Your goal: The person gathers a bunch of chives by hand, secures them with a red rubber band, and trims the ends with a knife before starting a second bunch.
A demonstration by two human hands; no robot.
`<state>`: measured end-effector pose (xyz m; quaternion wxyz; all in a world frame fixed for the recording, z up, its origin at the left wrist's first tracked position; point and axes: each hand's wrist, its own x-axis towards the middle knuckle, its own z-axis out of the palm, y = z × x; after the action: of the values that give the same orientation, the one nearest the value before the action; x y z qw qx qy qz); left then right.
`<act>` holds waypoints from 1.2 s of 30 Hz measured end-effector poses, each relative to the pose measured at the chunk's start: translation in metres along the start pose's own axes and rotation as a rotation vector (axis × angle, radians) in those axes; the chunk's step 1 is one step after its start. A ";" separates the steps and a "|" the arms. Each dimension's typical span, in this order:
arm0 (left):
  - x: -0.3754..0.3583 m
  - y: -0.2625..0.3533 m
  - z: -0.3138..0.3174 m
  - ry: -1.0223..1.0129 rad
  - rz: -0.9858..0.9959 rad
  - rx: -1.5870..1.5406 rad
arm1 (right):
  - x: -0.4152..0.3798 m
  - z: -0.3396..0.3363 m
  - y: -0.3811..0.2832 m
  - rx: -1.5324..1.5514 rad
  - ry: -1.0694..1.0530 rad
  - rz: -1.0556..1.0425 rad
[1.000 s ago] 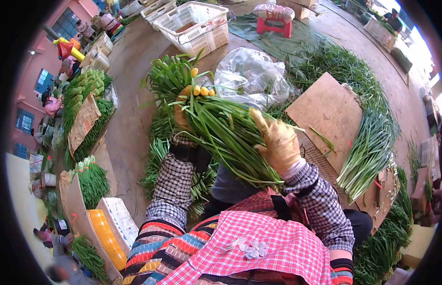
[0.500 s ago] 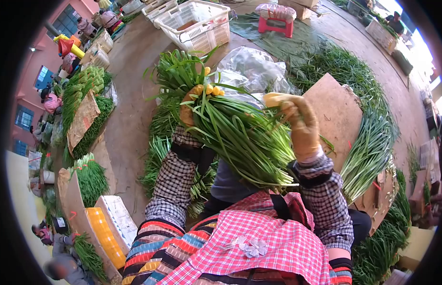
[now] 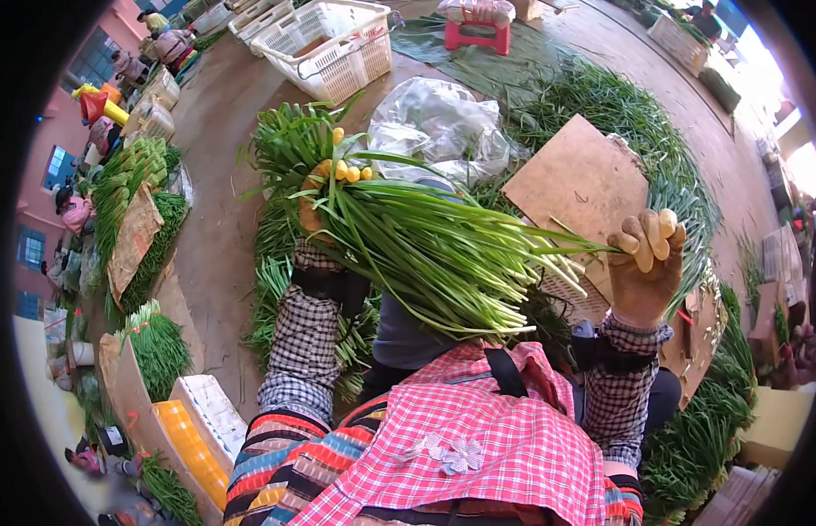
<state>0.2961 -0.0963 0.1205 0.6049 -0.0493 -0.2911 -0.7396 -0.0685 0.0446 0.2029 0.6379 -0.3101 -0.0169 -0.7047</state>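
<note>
A big bunch of long flat green leaves with pale stem ends, like garlic chives (image 3: 434,245), lies across my lap. Wrapped round its leafy part is my gloved left hand (image 3: 325,188), its yellow fingertips showing on top. Out to the right, my gloved right hand (image 3: 646,263) is closed, pinching the tip of a thin green leaf (image 3: 576,238) that stretches out of the bunch. More greens (image 3: 272,280) lie on the ground beneath my left arm.
A cardboard sheet (image 3: 579,175) lies ahead to the right, beside a curved heap of greens (image 3: 592,105). Straight ahead are a crumpled clear plastic bag (image 3: 439,127), a white crate (image 3: 342,70) and a red stool (image 3: 476,37). Tied bunches (image 3: 156,346) stand at left. Other people sit far left.
My right hand has moved right, away from the bunch, drawing a leaf out with it. The bunch has shifted slightly left in view, with my left hand still round it.
</note>
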 end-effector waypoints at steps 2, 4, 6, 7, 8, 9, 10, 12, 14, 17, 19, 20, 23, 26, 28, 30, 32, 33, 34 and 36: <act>-0.001 0.001 -0.007 0.010 0.039 0.078 | -0.011 -0.001 -0.005 -0.045 0.112 -0.106; 0.000 0.003 -0.012 -0.006 0.018 0.042 | -0.018 -0.004 -0.012 -0.064 0.165 -0.203; 0.001 0.005 -0.023 -0.044 0.036 0.098 | -0.024 -0.005 -0.029 0.045 0.159 -0.217; -0.001 0.006 -0.022 0.030 0.023 0.065 | -0.029 -0.008 -0.040 0.092 0.082 -0.188; -0.002 0.007 -0.024 -0.001 0.016 0.058 | -0.032 -0.010 -0.047 0.140 0.005 -0.160; -0.003 0.008 -0.027 -0.030 0.008 0.050 | -0.034 -0.009 -0.051 0.092 -0.026 -0.126; -0.003 0.009 -0.030 -0.060 0.000 0.041 | -0.046 -0.014 -0.054 -0.118 0.120 -0.004; -0.004 0.010 -0.029 -0.001 -0.026 0.013 | -0.060 -0.014 -0.047 -0.612 0.313 0.262; -0.003 0.011 -0.032 0.013 -0.041 -0.040 | -0.050 -0.002 -0.021 -1.223 0.225 0.603; -0.004 0.007 -0.024 0.047 0.033 0.068 | -0.049 -0.025 0.024 -1.763 -0.126 0.432; -0.002 0.003 -0.017 0.017 0.040 0.071 | -0.030 -0.019 0.050 -1.996 -0.351 0.414; -0.001 0.002 -0.015 0.002 0.043 0.074 | -0.034 -0.035 0.063 -1.940 -0.457 0.134; -0.001 0.006 -0.020 0.052 -0.027 -0.013 | -0.017 -0.023 0.092 -1.900 -0.557 0.185; -0.004 0.005 -0.022 0.077 0.006 -0.011 | -0.024 -0.041 0.110 -1.784 -0.540 0.097; -0.007 0.008 -0.023 0.149 0.016 0.002 | -0.030 -0.048 0.107 -1.785 -0.490 0.100; -0.010 0.007 -0.005 0.194 0.015 0.038 | -0.040 -0.050 0.095 -2.024 -0.466 0.151; -0.010 0.014 -0.029 0.172 0.023 -0.029 | -0.066 -0.078 0.079 -2.085 -0.431 0.123; -0.011 0.017 -0.031 0.187 0.024 -0.020 | -0.077 -0.083 0.069 -2.111 -0.368 0.242; -0.012 0.018 -0.032 0.201 0.024 -0.010 | -0.086 -0.085 0.058 -2.132 -0.301 0.360; -0.018 0.013 -0.034 0.158 0.117 0.006 | -0.100 -0.090 0.042 -2.252 -0.184 1.037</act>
<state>0.3227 -0.0993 0.0896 0.6681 -0.0057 -0.2415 -0.7038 -0.0686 0.0882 0.0689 0.2166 -0.7029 0.6767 0.0324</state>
